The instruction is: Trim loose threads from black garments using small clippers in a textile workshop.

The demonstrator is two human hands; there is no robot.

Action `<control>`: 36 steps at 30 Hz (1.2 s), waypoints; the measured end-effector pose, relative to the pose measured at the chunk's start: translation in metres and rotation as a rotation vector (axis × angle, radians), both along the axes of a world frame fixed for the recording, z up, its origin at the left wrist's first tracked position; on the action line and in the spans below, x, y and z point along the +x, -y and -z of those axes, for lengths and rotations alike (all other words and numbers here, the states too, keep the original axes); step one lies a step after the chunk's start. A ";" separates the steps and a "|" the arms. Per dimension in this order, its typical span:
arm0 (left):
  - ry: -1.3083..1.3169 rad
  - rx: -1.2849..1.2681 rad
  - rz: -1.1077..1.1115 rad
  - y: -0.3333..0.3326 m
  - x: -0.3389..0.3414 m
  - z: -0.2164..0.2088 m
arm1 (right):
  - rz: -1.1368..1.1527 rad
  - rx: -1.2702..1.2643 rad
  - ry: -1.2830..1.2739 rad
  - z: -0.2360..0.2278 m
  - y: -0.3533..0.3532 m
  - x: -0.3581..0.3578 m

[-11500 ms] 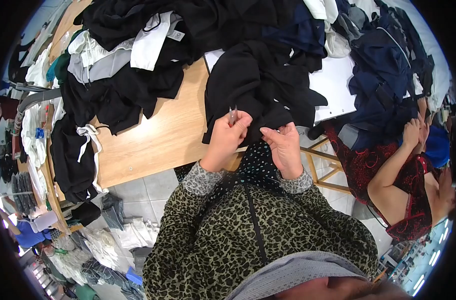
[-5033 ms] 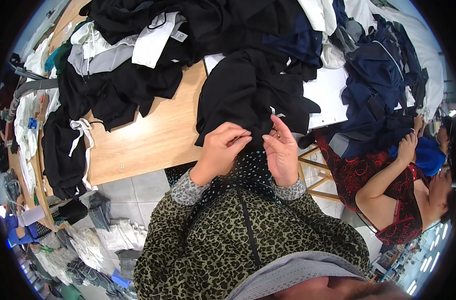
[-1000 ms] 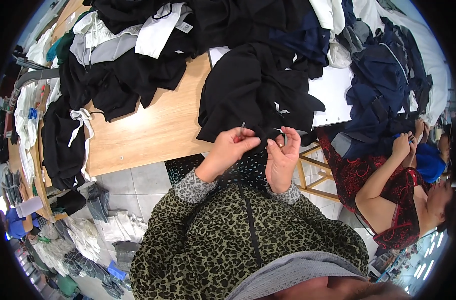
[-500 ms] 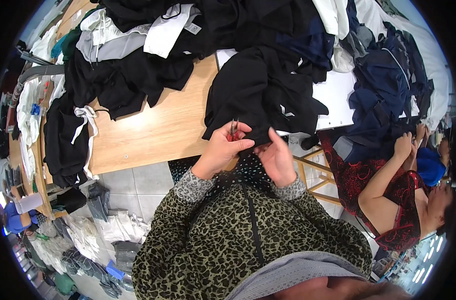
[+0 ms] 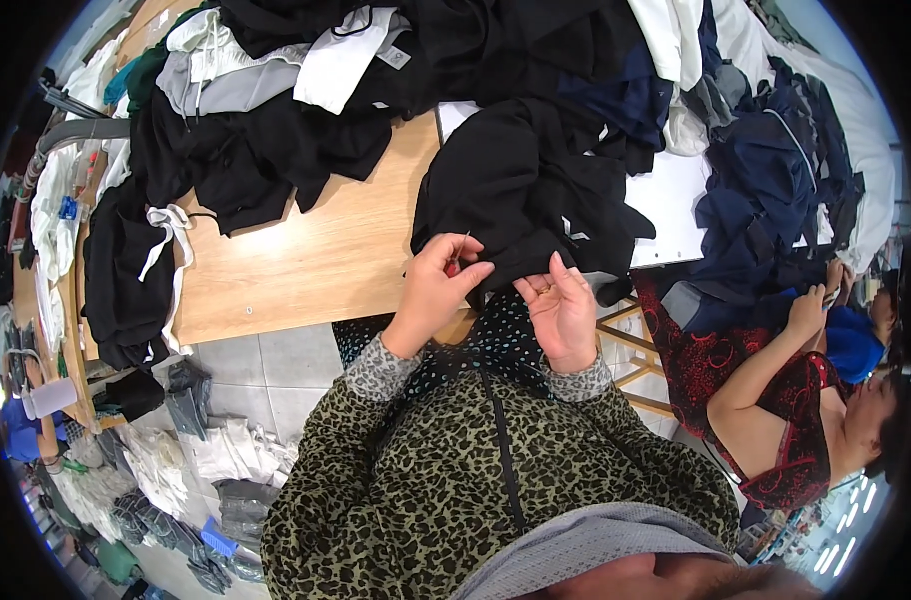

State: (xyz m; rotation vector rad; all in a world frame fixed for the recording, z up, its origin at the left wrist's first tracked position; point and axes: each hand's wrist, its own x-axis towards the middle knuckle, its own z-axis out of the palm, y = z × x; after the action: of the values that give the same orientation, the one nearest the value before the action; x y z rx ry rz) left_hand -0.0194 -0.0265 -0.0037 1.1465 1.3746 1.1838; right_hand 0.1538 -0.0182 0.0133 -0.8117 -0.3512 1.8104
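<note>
As we look down from the head view, our 2 hands meet at the near edge of a black garment (image 5: 535, 190), which lies bunched on the table (image 5: 305, 275) with its bulk just beyond our fingertips. Our left hand (image 5: 435, 288) is closed around a small red tool (image 5: 453, 268), a thin tip poking up between the fingers; its thumb reaches right, to the garment's lower left edge. Our right hand (image 5: 563, 310) sits just across from it, palm partly turned up, with 1 digit raised and another against the cloth's lower border; we cannot tell whether it pinches the fabric. So the garment's near edge runs between both hands, and the rest spreads above them. On it, above the right hand, we see a small white label (image 5: 572, 229). Left of it, bare wood separates the garment from a dark heap (image 5: 260, 160), topped by a white drawstring piece (image 5: 200, 48) and a white cloth (image 5: 345, 65). To the right we find a white sheet (image 5: 672, 190), then navy garments (image 5: 760, 180). Beside these, a co-worker in a red-patterned black top (image 5: 780, 415) has hands at the navy cloth, near a wooden stool (image 5: 640, 352).
</note>
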 end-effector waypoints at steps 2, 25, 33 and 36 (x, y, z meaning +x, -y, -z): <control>-0.202 0.290 -0.081 0.005 0.006 -0.006 | 0.017 0.002 0.010 0.003 0.001 0.000; 0.488 -0.384 0.071 -0.022 0.016 -0.019 | -0.108 0.204 0.200 0.019 0.011 0.008; -0.092 0.201 0.097 -0.015 0.022 -0.011 | -0.118 0.145 0.260 -0.003 0.009 0.002; 0.180 -0.104 -0.011 -0.023 0.017 0.000 | -0.149 0.138 0.347 -0.010 0.007 0.000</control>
State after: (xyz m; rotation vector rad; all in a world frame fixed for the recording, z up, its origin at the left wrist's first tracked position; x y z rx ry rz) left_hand -0.0026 -0.0035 -0.0033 0.9372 1.2904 1.1791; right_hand 0.1533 -0.0252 0.0230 -1.0248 -0.7709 1.7565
